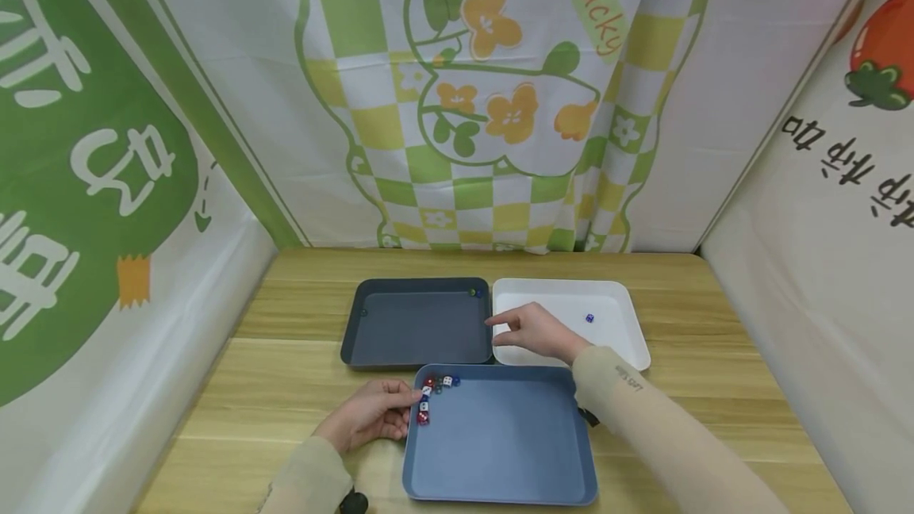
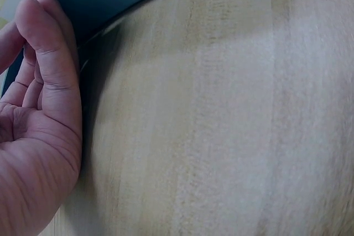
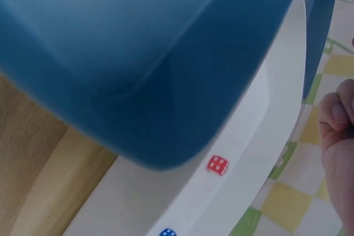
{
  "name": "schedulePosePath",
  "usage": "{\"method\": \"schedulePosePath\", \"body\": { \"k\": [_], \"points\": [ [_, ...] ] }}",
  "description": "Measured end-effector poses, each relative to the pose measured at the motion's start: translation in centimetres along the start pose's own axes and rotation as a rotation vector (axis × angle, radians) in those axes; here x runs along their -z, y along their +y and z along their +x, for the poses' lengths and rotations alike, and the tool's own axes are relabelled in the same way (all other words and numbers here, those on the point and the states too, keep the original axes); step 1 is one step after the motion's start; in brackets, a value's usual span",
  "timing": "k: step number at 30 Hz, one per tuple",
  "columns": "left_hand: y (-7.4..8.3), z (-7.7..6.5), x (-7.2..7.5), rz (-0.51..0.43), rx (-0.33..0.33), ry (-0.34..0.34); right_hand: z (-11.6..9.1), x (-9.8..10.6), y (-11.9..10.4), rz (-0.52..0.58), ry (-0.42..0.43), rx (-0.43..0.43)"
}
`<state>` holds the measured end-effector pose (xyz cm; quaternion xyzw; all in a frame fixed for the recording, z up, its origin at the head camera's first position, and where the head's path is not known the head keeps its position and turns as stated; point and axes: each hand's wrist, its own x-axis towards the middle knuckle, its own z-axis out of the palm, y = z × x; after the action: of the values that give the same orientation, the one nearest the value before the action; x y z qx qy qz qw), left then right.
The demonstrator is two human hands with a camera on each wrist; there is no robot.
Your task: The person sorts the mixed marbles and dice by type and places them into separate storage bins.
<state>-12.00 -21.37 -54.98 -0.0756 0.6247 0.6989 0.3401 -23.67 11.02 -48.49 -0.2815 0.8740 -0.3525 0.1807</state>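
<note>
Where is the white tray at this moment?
The white tray is right of centre in the head view, beside the dark tray, beyond the blue tray, and under the right hand.

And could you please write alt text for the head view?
A person's left hand touches a blue tray with dice in its far left corner; the right hand hovers over a white tray beside a dark gray tray. The trays lie on a wooden table.
</note>
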Motion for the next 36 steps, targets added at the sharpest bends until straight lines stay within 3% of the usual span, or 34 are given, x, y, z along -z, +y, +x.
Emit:
{"method": "schedulePosePath", "body": {
  "k": [17, 36],
  "points": [
    [-0.1, 0.1, 0.2, -0.007, 0.002, 0.003, -0.1, -2.6, -1.6, -0.043, -0.104, 0.177],
    [-0.2, 0.1, 0.2, -0.005, 0.001, -0.006, 0.2, -6.0, -3.0, 0.004, -0.202, 0.167]
  ]
}}
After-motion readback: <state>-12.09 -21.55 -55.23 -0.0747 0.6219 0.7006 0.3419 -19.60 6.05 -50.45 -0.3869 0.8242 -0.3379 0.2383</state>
